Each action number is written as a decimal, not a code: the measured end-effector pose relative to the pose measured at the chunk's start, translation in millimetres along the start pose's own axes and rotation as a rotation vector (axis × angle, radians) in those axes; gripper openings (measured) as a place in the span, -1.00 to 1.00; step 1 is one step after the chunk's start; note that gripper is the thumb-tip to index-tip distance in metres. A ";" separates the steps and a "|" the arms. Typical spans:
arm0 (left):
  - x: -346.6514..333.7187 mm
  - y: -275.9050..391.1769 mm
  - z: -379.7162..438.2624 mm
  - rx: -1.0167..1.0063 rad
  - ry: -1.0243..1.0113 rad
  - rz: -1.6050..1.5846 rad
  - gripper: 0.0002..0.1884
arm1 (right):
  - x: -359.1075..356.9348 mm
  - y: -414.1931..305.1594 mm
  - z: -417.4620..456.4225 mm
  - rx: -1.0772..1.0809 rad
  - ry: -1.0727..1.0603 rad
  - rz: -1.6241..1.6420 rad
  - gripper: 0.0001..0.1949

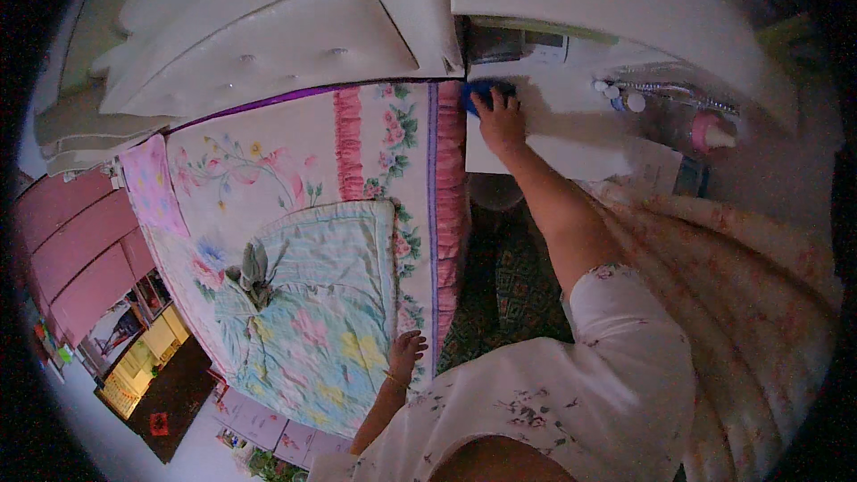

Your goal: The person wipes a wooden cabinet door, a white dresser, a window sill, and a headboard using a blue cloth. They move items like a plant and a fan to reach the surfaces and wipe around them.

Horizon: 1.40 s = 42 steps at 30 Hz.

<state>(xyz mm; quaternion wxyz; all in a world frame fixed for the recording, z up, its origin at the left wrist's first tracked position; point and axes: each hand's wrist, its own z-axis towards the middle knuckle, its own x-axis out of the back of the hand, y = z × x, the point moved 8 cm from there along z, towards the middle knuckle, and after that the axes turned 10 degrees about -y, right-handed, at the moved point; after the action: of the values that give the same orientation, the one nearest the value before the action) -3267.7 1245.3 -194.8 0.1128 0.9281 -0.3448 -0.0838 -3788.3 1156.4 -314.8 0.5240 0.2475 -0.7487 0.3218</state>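
My right hand [501, 124] reaches forward and rests on a dark blue cloth-like thing [477, 98] at the corner of a white bedside surface [485, 155], its fingers closed over it. Beside the bed's edge, my left hand [407, 352] hovers or rests over the floral bed sheet [420, 281] with fingers a little apart and nothing in it. A pale green and floral quilt [321, 335] lies crumpled on the bed, left of that hand. The sheet has pink ruffles [451, 214] along its edge.
A padded white headboard [288, 47] stands behind the bed. Several small round white things [635, 103], a bead-like string [676, 94] and a baby bottle with a pink part [706, 132] are on the right. A floral curtain or cloth [743, 268] hangs at right.
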 end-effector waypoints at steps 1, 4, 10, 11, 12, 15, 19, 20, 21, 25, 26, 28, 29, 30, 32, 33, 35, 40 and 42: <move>0.0 -4.3 -2.5 0.018 0.007 -0.010 -0.69 | -8.0 -11.8 -18.7 0.027 -0.018 -0.024 -0.49; 0.0 -7.1 -0.9 0.059 0.002 0.005 -0.69 | -27.2 -34.8 -72.8 0.113 -0.121 -0.005 -0.51; -9.8 17.1 0.9 0.033 -0.026 0.049 -0.68 | -28.6 13.0 -132.7 0.418 -0.298 -0.020 -0.57; -11.2 18.1 -0.4 0.032 -0.021 0.049 -0.68 | -29.7 38.8 -143.3 0.372 -0.280 0.011 -0.55; -11.9 20.1 0.1 0.030 -0.015 0.053 -0.68 | -37.8 66.2 -153.9 0.325 -0.259 0.042 -0.54; -8.7 16.1 9.0 0.045 -0.059 0.039 -0.68 | -69.1 158.6 -178.0 -0.206 -0.205 0.242 -0.53; -13.0 7.8 6.9 0.094 -0.022 0.038 -0.69 | 6.7 196.2 -172.8 -0.582 0.136 0.232 -0.52; -16.1 11.8 3.7 0.081 -0.026 0.048 -0.70 | 12.0 205.7 -170.3 -0.694 0.204 0.278 -0.52; -18.5 18.1 2.7 0.069 -0.036 0.066 -0.70 | 5.5 209.8 -170.2 -0.790 0.229 0.227 -0.51; -9.3 16.1 6.5 0.068 -0.031 0.073 -0.71 | -44.8 166.4 -156.3 -0.861 0.258 0.371 -0.42; -7.7 12.7 6.4 0.068 -0.025 0.064 -0.71 | -31.4 116.3 -145.1 -0.746 0.037 0.098 -0.40; -7.7 6.5 8.3 0.072 -0.034 0.043 -0.71 | -27.4 61.4 -145.5 -0.460 0.030 0.224 -0.34; -7.6 1.7 10.3 0.076 -0.041 0.028 -0.70 | -20.5 43.0 -144.6 -0.296 -0.032 0.206 -0.36; -5.7 -2.7 13.2 0.079 -0.050 0.016 -0.70 | -26.0 38.2 -139.0 -0.179 -0.080 0.293 -0.38; 0.1 -10.4 21.6 0.107 -0.084 -0.061 -0.69 | -18.6 54.2 -118.6 -0.024 -0.009 0.267 -0.43; 0.6 -14.9 25.3 0.119 -0.097 -0.108 -0.68 | -4.2 69.6 -101.4 0.029 0.105 0.152 -0.46; -8.2 1.4 16.6 0.071 -0.074 0.011 -0.63 | -2.0 133.0 -71.0 -0.396 0.039 0.714 -0.51; 4.5 19.2 8.5 0.112 -0.022 0.100 -0.63 | -6.9 65.8 -37.9 -0.322 0.106 -0.061 -0.50; 8.2 23.3 6.7 0.080 -0.019 0.086 -0.64 | -22.1 -4.1 -60.5 0.028 -0.122 0.024 -0.50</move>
<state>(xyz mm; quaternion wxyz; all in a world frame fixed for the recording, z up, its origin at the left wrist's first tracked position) -3277.6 1221.7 -195.6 0.0760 0.9154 -0.3883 -0.0740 -3740.3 1199.3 -320.0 0.4703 0.2651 -0.7775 0.3227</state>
